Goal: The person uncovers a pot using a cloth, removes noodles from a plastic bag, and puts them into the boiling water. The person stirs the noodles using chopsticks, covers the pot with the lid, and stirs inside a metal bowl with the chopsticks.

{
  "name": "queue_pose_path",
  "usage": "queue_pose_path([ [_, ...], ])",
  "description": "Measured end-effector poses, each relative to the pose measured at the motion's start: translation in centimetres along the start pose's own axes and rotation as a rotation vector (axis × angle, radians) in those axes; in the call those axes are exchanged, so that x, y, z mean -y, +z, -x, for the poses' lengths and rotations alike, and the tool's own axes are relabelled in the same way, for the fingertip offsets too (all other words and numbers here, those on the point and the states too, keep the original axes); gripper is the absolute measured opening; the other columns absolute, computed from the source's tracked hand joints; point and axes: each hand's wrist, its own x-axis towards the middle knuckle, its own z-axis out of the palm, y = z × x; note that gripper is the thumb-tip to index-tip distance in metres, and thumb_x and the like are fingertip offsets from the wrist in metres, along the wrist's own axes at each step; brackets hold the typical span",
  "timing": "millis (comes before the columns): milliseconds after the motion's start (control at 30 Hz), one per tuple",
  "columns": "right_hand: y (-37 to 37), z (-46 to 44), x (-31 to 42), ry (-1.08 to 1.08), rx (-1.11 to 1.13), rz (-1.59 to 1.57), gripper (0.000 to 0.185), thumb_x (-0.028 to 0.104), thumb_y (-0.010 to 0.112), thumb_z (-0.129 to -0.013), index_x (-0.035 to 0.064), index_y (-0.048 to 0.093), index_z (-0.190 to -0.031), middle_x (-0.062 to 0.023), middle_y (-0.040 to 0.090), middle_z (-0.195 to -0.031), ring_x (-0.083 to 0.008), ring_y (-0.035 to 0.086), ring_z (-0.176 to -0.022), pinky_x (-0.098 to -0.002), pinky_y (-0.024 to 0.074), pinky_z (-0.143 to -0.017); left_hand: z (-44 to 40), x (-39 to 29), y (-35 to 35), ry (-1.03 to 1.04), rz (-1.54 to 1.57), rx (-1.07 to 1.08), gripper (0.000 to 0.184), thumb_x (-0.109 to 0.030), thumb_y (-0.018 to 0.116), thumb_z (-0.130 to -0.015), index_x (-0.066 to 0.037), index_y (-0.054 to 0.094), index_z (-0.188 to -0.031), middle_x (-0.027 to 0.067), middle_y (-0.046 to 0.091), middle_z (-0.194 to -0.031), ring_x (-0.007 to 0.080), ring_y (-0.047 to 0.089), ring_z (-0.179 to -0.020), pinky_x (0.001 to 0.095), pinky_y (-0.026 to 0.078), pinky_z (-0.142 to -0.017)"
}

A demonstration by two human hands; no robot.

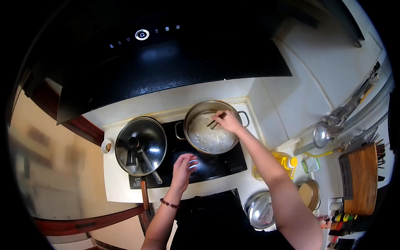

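No word, brand or number can be read here. On the black range hood (179, 62), one white ring sign (142, 35) is lit, with a small curved mark inside it. Three little symbols stand to each side of this ring; the rightmost symbol (178, 27) looks like a power sign. Pale markings (236, 169) on the black cooktop (221, 163) and the coloured bottle labels (344, 217) are too small for reading.

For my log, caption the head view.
Right hand holds slender dark chopsticks over a round steel pot; left hand hovers above a glossy black cooktop.
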Motion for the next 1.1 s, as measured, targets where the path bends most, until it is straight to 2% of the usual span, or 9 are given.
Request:
queue_pose_path([
  [267, 1.0, -0.1, 3.3, -0.015, -0.043, -0.217, 0.028, 0.024, 0.068, -0.095, -0.0003, 0.065, -0.083, -0.0073, 0.064, -0.063, -0.0153, 0.065, -0.055, -0.0308, 0.0512, -0.057, 0.1, 0.5, -0.1, -0.021, 0.013, -0.023, 0.021, -0.028, 0.054, -0.105, -0.010, 0.060, -0.113, 0.0063, 0.067, -0.110, 0.0184, 0.065, -0.100, 0.0335, 0.051, -0.085],
  [400, 2.6, 0.6, 2.3, -0.050, 0.196, -0.081, 0.026, 0.023, 0.072, -0.091, -0.0009, 0.067, -0.082, -0.0107, 0.065, -0.063, -0.0150, 0.067, -0.058, -0.0314, 0.0515, -0.057, -0.2, 0.7, 0.1, -0.027, 0.003, -0.003, 0.020, -0.028, 0.053, -0.105, -0.010, 0.060, -0.112, 0.0062, 0.066, -0.110, 0.0184, 0.065, -0.100, 0.0334, 0.050, -0.085],
  [467, 1.6, 0.4, 1.2, 0.081, 0.063, -0.018, 0.025, 0.022, 0.072, -0.090, -0.0018, 0.069, -0.083, -0.0164, 0.066, -0.066, -0.0223, 0.068, -0.060, -0.0367, 0.0535, -0.061, -0.2, 0.6, 0.0, -0.026, 0.005, -0.005, 0.021, -0.029, 0.054, -0.105, -0.010, 0.060, -0.112, 0.0061, 0.066, -0.110, 0.0184, 0.064, -0.099, 0.0334, 0.050, -0.085],
  [500, 0.9, 0.2, 0.7, 0.038, 0.005, 0.085, 0.024, 0.021, 0.072, -0.090, -0.0025, 0.070, -0.086, -0.0214, 0.068, -0.071, -0.0329, 0.068, -0.064, -0.0410, 0.0543, -0.066, 0.0, 0.6, 0.0, -0.029, 0.005, -0.004, 0.021, -0.029, 0.054, -0.105, -0.010, 0.060, -0.112, 0.0061, 0.066, -0.110, 0.0184, 0.064, -0.099, 0.0334, 0.050, -0.085],
  [600, -1.6, 0.1, -0.4, -0.053, -0.024, 0.316, 0.027, 0.023, 0.071, -0.091, -0.0038, 0.070, -0.087, -0.0249, 0.068, -0.075, -0.0405, 0.067, -0.069, -0.0423, 0.0541, -0.069, 0.2, 0.4, 0.0, -0.030, 0.015, -0.016, 0.021, -0.029, 0.055, -0.105, -0.010, 0.060, -0.112, 0.0062, 0.066, -0.110, 0.0183, 0.064, -0.099, 0.0333, 0.050, -0.085],
  [700, -3.8, 0.4, 2.1, 0.130, -0.118, 0.224, 0.028, 0.024, 0.071, -0.090, -0.0036, 0.070, -0.089, -0.0259, 0.068, -0.079, -0.0419, 0.068, -0.074, -0.0444, 0.0544, -0.071, -0.1, 0.8, -0.3, -0.045, 0.022, -0.011, 0.021, -0.029, 0.054, -0.106, -0.011, 0.061, -0.113, 0.0050, 0.067, -0.111, 0.0157, 0.065, -0.099, 0.0301, 0.050, -0.083],
  [833, -4.2, 0.2, 1.6, -0.036, -0.286, 0.288, 0.021, 0.020, 0.068, -0.090, -0.0003, 0.071, -0.094, -0.0261, 0.069, -0.082, -0.0440, 0.067, -0.077, -0.0488, 0.0541, -0.074, 0.0, 0.6, 0.1, -0.041, 0.022, 0.001, 0.021, -0.029, 0.055, -0.104, -0.010, 0.060, -0.112, 0.0061, 0.066, -0.109, 0.0186, 0.064, -0.100, 0.0333, 0.051, -0.084],
  [1000, -0.7, -0.9, -3.3, -0.227, -0.199, 0.296, 0.019, 0.019, 0.068, -0.090, 0.0011, 0.072, -0.092, -0.0217, 0.071, -0.079, -0.0402, 0.069, -0.073, -0.0450, 0.0548, -0.072, -0.2, 0.3, 0.7, -0.045, 0.004, 0.005, 0.021, -0.028, 0.054, -0.105, -0.010, 0.060, -0.112, 0.0061, 0.066, -0.109, 0.0184, 0.064, -0.099, 0.0334, 0.051, -0.084],
  [1100, -0.1, -0.6, -1.7, 0.021, -0.002, 0.079, 0.024, 0.024, 0.072, -0.089, 0.0002, 0.072, -0.088, -0.0161, 0.071, -0.073, -0.0267, 0.072, -0.066, -0.0376, 0.0550, -0.066, -0.2, 0.2, 0.6, -0.041, 0.010, 0.019, 0.021, -0.029, 0.054, -0.105, -0.011, 0.061, -0.113, 0.0045, 0.067, -0.111, 0.0153, 0.065, -0.098, 0.0298, 0.051, -0.083],
])
